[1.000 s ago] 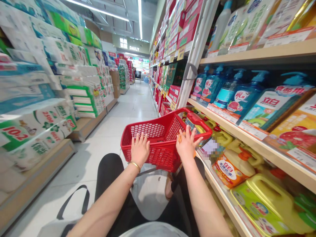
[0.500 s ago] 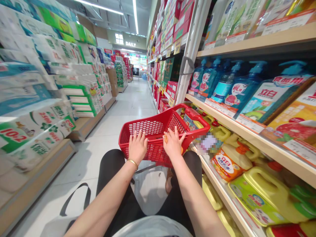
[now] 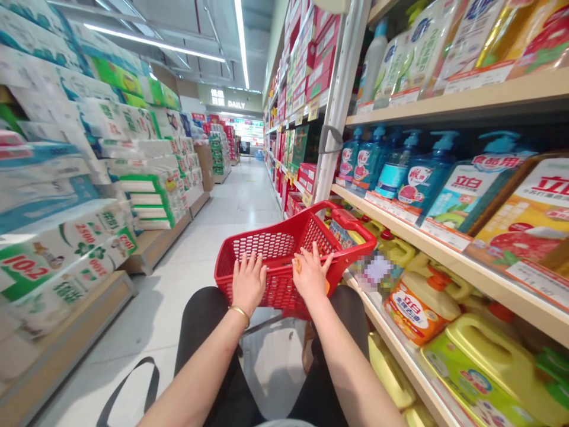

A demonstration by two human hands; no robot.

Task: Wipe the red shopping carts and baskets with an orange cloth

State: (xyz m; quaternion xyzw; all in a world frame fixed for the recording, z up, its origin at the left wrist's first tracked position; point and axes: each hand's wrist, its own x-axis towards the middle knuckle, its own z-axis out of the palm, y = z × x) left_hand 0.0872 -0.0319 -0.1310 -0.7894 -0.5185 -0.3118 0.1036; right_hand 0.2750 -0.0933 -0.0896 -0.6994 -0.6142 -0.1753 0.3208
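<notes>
A red shopping basket [image 3: 267, 234] with perforated walls stands in front of my knees, with its long near side toward me. My left hand [image 3: 249, 281], a gold bangle at its wrist, rests flat with fingers spread at the basket's near rim. Farther right, my right hand [image 3: 310, 276] lies palm down on the same side, fingers apart. A small orange patch shows by its thumb; I cannot make out what it is. Neither hand is wrapped round the rim. The basket's floor is mostly hidden by its near wall and my hands.
At right, shelves carry blue pump bottles [image 3: 413, 178] and, lower down, yellow jugs of detergent [image 3: 484, 367]. Stacked paper packs [image 3: 66, 255] line the left side on low platforms. The tiled aisle [image 3: 240, 190] runs ahead. A dark bag strap [image 3: 151, 385] shows at lower left.
The view has tilted slightly upward, so the shelves and ceiling sit lower in the picture. Both hands keep their places at the basket.
</notes>
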